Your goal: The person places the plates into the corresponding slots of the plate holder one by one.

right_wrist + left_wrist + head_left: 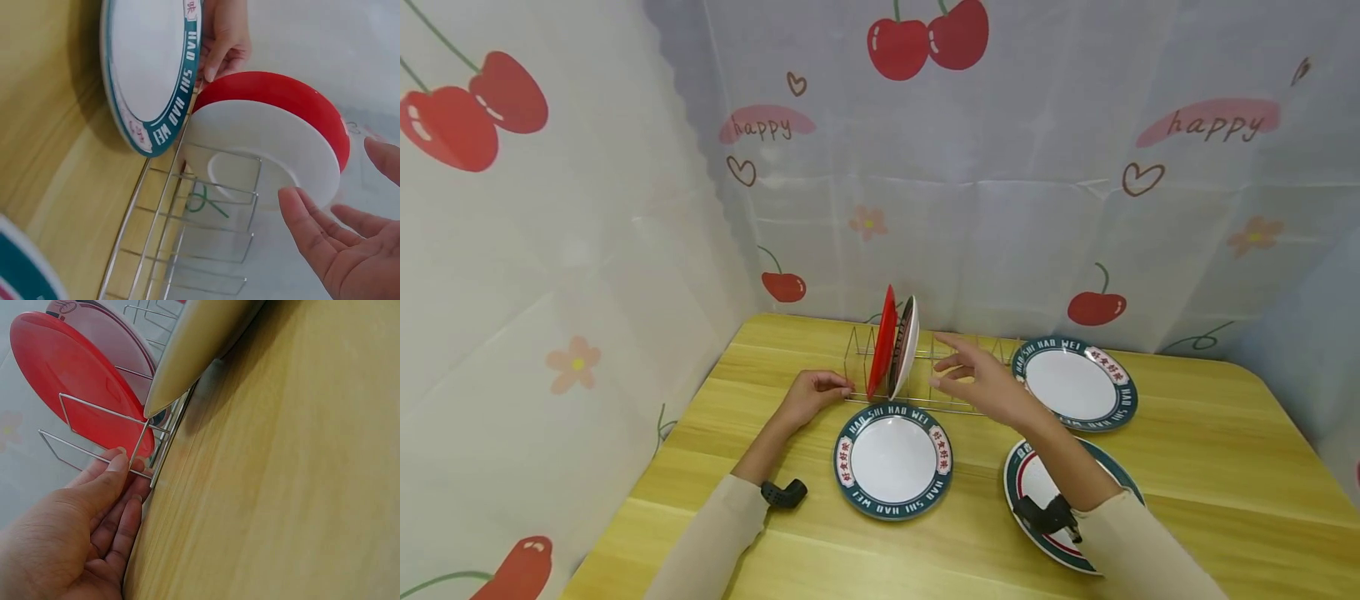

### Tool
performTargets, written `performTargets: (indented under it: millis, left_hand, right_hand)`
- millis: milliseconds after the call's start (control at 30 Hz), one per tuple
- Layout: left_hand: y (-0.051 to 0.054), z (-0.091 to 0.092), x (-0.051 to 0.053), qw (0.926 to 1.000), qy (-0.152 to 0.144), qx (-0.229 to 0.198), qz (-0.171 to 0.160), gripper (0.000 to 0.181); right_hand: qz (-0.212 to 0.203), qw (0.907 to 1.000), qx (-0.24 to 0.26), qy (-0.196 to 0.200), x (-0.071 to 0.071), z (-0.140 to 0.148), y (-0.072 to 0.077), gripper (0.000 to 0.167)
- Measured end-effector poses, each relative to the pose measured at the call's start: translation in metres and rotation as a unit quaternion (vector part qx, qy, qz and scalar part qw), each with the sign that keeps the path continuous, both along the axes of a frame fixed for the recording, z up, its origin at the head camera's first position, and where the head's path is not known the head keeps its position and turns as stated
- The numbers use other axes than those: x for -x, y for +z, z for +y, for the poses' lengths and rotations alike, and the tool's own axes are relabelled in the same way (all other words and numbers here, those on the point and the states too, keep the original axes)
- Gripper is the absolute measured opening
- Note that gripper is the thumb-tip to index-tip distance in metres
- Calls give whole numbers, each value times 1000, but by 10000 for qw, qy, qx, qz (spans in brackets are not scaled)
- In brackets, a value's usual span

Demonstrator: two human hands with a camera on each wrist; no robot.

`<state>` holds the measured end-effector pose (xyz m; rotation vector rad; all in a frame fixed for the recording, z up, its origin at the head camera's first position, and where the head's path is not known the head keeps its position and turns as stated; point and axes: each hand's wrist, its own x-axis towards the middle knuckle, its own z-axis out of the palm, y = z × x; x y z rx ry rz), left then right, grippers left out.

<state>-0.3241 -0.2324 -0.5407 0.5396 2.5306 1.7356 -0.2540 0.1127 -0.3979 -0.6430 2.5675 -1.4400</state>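
Note:
A wire rack (pixel 955 406) holds a red plate (pixel 882 343) and, right of it, a white plate with a dark patterned face (pixel 911 348), both on edge. My left hand (pixel 811 397) pinches the rack's left end wire between thumb and fingers, seen closely in the left wrist view (pixel 94 519). My right hand (pixel 985 385) hovers above the rack, right of the white plate, fingers spread and holding nothing; the right wrist view shows this hand (pixel 356 244) apart from the white plate (pixel 269 150).
A green-rimmed plate (pixel 892 461) lies in front of the rack. Another green-rimmed plate (pixel 1071 383) lies at the rack's right end. Nearer, a plate with green and red rings (pixel 1032 482) lies partly under my right forearm. A patterned curtain (pixel 985 242) hangs behind the table.

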Motion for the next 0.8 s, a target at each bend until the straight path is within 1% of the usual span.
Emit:
performTargets:
  millis: [100,200,333,433,567,800]
  left_hand:
    - [0,-1,0,10000,36,44,-20,12]
    - [-1,-2,0,10000,53,49,-43,11]
    - [-4,-3,-1,10000,53,33,-24,11]
    - [-5,-3,-1,10000,70,35,4,11]
    - [-4,-3,0,9999,89,51,19,10]
    - [-3,-1,3,10000,8,25,61,12]
  right_hand:
    - [134,9998,-121,-41,-12,11,-5,65]
    - [240,9996,-126,-95,-23,25,-10,58]
    - [300,9993,-156,-138,-36,44,-16,53]
    - [403,9989,-229,-100,-43,60,-20,51]
    - [568,9977,-347,-119,-48,83,-24,50]
    - [609,9943,-672,-562,-54,115,-25,49]
